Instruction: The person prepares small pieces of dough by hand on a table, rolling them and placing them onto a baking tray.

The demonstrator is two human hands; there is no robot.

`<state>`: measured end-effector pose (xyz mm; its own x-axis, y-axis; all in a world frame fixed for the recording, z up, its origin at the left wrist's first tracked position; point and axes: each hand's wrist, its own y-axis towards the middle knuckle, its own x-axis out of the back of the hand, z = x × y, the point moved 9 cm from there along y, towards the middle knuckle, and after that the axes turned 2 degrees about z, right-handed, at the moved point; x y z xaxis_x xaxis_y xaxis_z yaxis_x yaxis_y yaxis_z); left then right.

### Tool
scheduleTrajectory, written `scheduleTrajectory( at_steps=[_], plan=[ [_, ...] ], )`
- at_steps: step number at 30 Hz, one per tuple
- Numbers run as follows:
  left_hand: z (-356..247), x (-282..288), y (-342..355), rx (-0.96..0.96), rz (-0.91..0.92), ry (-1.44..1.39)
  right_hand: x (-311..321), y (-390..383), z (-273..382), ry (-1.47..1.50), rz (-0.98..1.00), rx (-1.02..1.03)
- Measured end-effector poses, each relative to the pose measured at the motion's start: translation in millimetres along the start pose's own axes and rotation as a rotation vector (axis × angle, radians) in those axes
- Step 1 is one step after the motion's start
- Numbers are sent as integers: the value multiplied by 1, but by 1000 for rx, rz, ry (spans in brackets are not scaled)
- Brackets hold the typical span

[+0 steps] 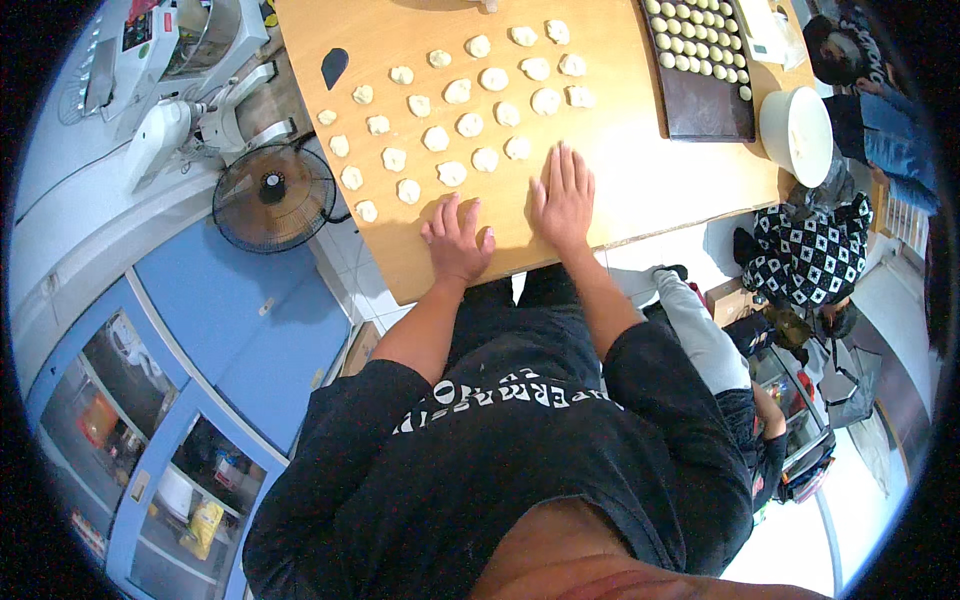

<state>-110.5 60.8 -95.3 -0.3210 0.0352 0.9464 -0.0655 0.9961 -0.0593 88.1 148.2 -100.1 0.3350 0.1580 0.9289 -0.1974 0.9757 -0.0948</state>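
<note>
Both hands rest on a light wooden table [640, 200] near its front edge. My left hand [460, 245] is palm down, its fingers bent and spread apart; whether anything lies under the palm is hidden. To its right, my right hand [565, 200] lies flat, fingers stretched forward and thumb out to the side, with nothing seen in it. Beyond the hands, several rough, pale dough pieces [452, 173] sit in loose slanting rows. The closest dough piece [517, 148] to my right hand lies just ahead of its thumb.
A dark scraper [335, 67] lies at the table's far left. At the right are a dark tray [710, 122] with rows of smooth dough balls and a white bowl [797, 135]. A fan [273, 187] and a white mixer [165, 135] stand left. Other people are at the right.
</note>
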Motion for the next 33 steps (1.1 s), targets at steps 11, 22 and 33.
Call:
scheduleTrajectory(
  at_steps=[11, 22, 33],
  plan=[
    [3, -5, 2, 35, 48, 8, 3, 21, 0, -13, -60, -55],
    [-1, -6, 3, 4, 27, 25, 16, 44, -24, 49, -143, -7],
    [-2, -5, 3, -7, -3, 15, 33, 63, -37, -17, -209, -69]
  ],
)
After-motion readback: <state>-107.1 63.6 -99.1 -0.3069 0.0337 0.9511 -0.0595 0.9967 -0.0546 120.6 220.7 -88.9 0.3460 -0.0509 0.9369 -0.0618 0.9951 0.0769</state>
